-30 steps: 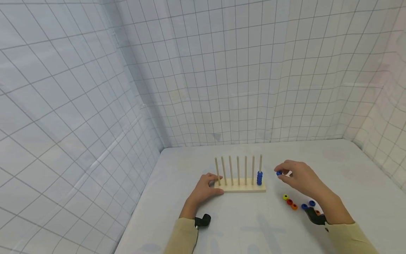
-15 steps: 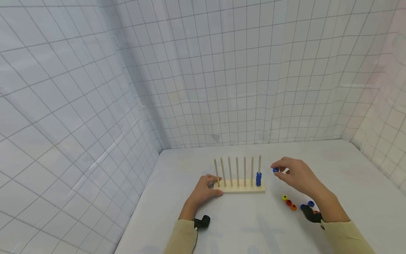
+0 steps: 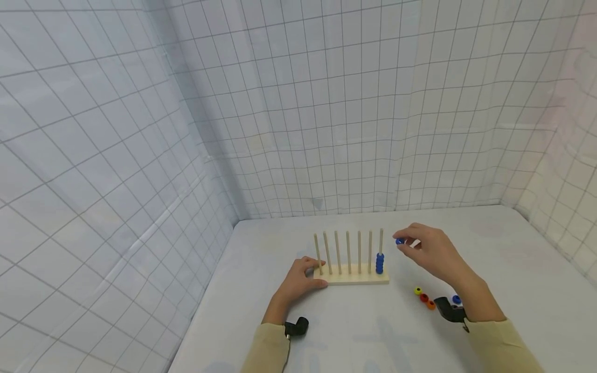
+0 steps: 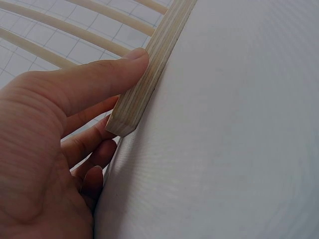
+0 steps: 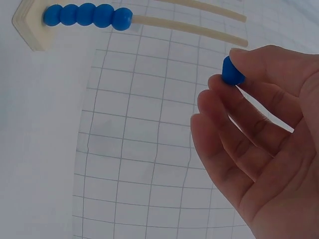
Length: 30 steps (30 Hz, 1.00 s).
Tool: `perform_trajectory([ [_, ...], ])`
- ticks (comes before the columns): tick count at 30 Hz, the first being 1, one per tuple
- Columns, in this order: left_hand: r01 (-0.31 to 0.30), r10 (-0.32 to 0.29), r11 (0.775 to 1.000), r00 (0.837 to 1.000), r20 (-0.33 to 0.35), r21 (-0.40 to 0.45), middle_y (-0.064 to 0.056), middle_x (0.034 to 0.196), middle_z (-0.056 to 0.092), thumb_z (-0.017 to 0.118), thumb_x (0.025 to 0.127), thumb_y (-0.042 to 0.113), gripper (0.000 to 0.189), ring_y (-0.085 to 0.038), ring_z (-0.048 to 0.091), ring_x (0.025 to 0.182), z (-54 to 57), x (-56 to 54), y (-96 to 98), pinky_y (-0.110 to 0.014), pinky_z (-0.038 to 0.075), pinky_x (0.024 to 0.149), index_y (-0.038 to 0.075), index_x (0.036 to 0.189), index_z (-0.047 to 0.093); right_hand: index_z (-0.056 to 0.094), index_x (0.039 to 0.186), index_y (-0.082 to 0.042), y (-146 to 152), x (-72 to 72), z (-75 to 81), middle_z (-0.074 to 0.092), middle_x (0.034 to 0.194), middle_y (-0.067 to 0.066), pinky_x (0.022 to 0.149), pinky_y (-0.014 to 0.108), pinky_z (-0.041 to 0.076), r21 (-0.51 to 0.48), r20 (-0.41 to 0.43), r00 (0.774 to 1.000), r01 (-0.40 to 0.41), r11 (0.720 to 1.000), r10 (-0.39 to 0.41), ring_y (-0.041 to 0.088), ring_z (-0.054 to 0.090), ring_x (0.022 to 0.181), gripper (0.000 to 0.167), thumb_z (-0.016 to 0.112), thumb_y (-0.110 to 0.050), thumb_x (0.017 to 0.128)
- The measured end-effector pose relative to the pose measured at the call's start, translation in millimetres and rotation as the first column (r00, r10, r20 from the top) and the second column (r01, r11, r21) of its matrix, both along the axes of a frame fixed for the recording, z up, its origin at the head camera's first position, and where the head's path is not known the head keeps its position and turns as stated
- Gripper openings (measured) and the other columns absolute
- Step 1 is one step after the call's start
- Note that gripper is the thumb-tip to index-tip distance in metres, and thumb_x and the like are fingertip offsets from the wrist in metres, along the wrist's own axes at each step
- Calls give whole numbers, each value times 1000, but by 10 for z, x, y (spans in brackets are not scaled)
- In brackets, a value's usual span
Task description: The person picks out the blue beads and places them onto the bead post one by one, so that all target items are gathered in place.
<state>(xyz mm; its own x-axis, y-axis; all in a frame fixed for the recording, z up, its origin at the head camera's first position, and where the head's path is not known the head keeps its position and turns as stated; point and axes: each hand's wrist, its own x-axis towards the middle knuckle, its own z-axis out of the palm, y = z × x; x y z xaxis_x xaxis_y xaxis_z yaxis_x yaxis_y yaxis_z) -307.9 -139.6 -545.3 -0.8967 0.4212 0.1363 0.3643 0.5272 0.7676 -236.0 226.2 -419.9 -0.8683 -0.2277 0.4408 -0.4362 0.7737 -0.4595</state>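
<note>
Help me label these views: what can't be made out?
Head view: white tabletop behind the right arm, hidden by it.
Left wrist view: outer ends of slim wooden rods, cut off by picture edges.
Right wrist view: much of the pinched round blue bead, hidden by the right hand; pale wooden base, mostly cut off by top edge.

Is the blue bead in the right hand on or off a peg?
Off: the right hand pinches the blue bead in the air, apart from the nearest peg.

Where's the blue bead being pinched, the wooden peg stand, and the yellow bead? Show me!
Pinched blue bead (image 5: 232, 72): right wrist view, middle of its exposed side.
Wooden peg stand (image 3: 351, 277): head view, top of its base.
Yellow bead (image 3: 417, 292): head view, its near side.
</note>
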Motion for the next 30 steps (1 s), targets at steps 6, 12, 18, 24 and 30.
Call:
perform_trajectory([
  [6,0,0,1000,1000,-1,-1,2,120,59,88,78,37,56,-26,46,125,-4,-9,-1,-50,35,107,20,129,70,76,109,-14,-54,-16,43,67,98,-5,73,40,57,-28,-45,999,-11,1000,9,15,63,86,20,76,-9,90],
  [12,0,0,1000,1000,5,6,3,119,59,87,79,39,56,-25,45,122,0,-11,1,-50,35,106,20,129,70,75,110,-15,-80,-41,66,68,100,-5,71,38,58,-53,-97,995,-33,998,27,13,63,85,23,76,-6,89],
  [18,9,-9,1000,1000,-9,5,2,119,59,87,78,38,56,-25,47,122,5,-2,-6,-49,36,105,20,129,70,74,113,-16,-114,-68,88,68,103,-7,70,32,57,-64,-131,991,-47,997,38,11,63,86,26,77,-7,88],
  [24,10,-10,1000,1000,-15,7,2,118,60,87,78,37,56,-25,47,121,16,8,-3,-49,37,105,18,129,70,73,114,-13,-162,-76,87,69,105,-5,70,36,57,-108,-154,988,-41,993,24,12,64,86,29,78,-4,87],
  [30,3,-3,1000,1000,-14,-2,3,118,60,87,78,38,56,-24,47,121,15,7,7,-48,37,105,19,129,71,70,111,-13,-230,-99,49,70,104,-4,70,37,57,-149,-191,982,-28,988,-1,13,64,86,30,80,-3,85],
])
